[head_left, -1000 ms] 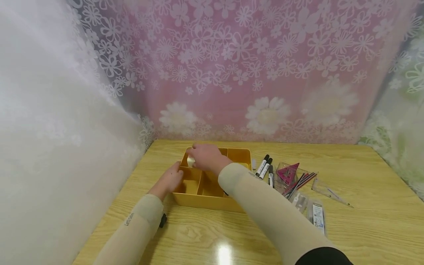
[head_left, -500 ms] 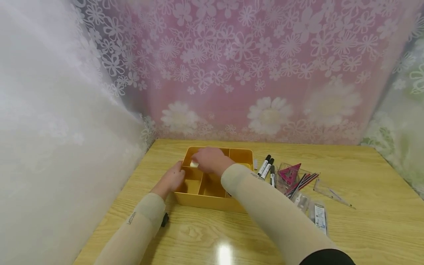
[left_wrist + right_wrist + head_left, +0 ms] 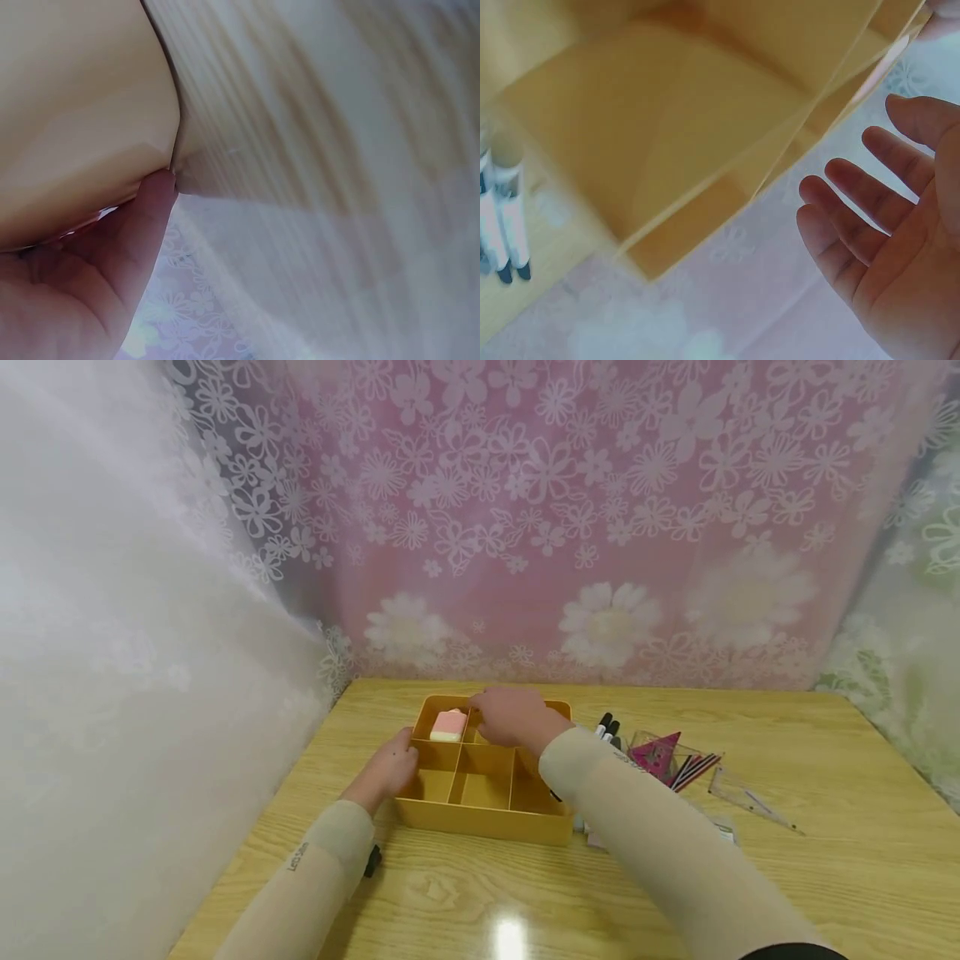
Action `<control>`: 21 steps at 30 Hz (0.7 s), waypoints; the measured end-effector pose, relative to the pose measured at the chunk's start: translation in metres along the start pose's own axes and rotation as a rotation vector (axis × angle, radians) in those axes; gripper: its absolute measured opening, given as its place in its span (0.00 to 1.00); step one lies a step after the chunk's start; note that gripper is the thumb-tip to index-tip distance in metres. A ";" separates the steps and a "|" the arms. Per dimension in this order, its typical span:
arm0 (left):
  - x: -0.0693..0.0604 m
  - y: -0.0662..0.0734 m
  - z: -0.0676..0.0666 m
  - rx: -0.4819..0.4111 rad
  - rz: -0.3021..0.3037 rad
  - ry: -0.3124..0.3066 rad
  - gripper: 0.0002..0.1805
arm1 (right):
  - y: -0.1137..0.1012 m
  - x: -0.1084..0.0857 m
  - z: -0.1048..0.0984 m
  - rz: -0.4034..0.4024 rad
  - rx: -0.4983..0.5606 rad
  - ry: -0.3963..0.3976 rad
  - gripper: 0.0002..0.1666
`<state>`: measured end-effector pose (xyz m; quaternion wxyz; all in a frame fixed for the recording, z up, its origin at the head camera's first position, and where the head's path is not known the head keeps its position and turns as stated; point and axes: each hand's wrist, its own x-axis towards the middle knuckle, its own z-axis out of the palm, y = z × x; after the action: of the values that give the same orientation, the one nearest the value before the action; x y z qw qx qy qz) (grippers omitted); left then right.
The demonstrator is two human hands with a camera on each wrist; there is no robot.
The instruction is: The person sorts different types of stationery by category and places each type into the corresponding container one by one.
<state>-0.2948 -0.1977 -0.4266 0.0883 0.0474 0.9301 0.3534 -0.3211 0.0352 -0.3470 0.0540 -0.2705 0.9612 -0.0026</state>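
A yellow divided box (image 3: 480, 822) stands on the table, split into several compartments. My left hand (image 3: 386, 768) holds its left wall; the left wrist view shows the thumb (image 3: 154, 217) against the box's edge. In the back left compartment lies a small pink-and-cream block (image 3: 448, 725) with rounded corners. My right hand (image 3: 517, 717) is above the back middle part of the box. The right wrist view has its fingers (image 3: 855, 187) spread and relaxed, with nothing in them. The right forearm hides part of the box's right side.
Right of the box lie black-capped markers (image 3: 603, 725), a magenta set square (image 3: 656, 753), several pencils (image 3: 696, 770) and a clear ruler (image 3: 753, 800). Further items are partly under the right sleeve. A floral curtain (image 3: 525, 527) hangs behind the table.
My right hand has let go of the pink-and-cream block in the back left compartment and moved right. The left hand stays on the box's left wall.
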 end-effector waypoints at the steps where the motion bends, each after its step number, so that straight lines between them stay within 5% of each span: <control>1: 0.000 0.000 0.000 0.002 -0.002 -0.001 0.32 | 0.005 -0.004 -0.002 0.005 0.001 -0.004 0.25; 14: -0.001 -0.004 0.000 0.025 0.002 0.010 0.31 | 0.060 -0.066 -0.016 0.016 -0.064 0.080 0.18; 21: -0.001 0.000 0.000 0.010 0.006 0.004 0.32 | 0.091 -0.113 -0.017 0.040 0.014 0.115 0.19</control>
<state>-0.2938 -0.1978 -0.4267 0.0850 0.0498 0.9319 0.3490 -0.2744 0.1713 -0.3220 0.0004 -0.2504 0.9678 -0.0238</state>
